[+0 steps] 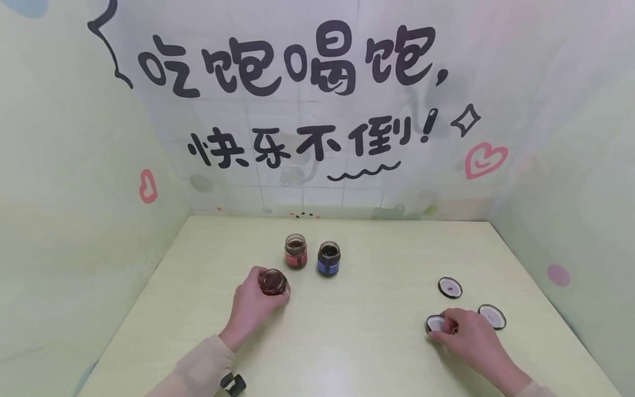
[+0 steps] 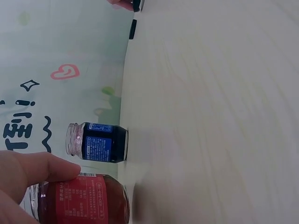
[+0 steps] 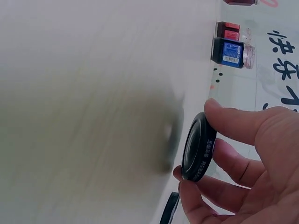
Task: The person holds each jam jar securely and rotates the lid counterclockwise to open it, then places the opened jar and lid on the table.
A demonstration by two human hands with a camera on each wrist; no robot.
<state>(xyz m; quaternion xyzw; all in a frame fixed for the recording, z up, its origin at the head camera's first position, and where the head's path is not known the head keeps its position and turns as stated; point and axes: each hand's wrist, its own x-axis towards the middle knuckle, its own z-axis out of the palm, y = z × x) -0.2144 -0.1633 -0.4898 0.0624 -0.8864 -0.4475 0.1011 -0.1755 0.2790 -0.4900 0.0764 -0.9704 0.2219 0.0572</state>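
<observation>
My left hand (image 1: 252,303) grips an open glass jar (image 1: 273,282) of dark red contents, its label red in the left wrist view (image 2: 88,200). Whether that jar touches the table cannot be told. Behind it stand an open red-labelled jar (image 1: 296,252) and an open blue-labelled jar (image 1: 328,259), both upright. On the right, my right hand (image 1: 471,333) pinches a black lid (image 3: 200,147) by its rim, white inside facing up. Two more lids, one behind (image 1: 450,288) and one beside the hand (image 1: 492,317), lie white side up on the table.
The pale wooden table (image 1: 347,331) is bounded by a printed back wall (image 1: 317,193) and plain-coloured side walls. A small black object (image 1: 233,384) is at the front, by the left sleeve (image 1: 198,366).
</observation>
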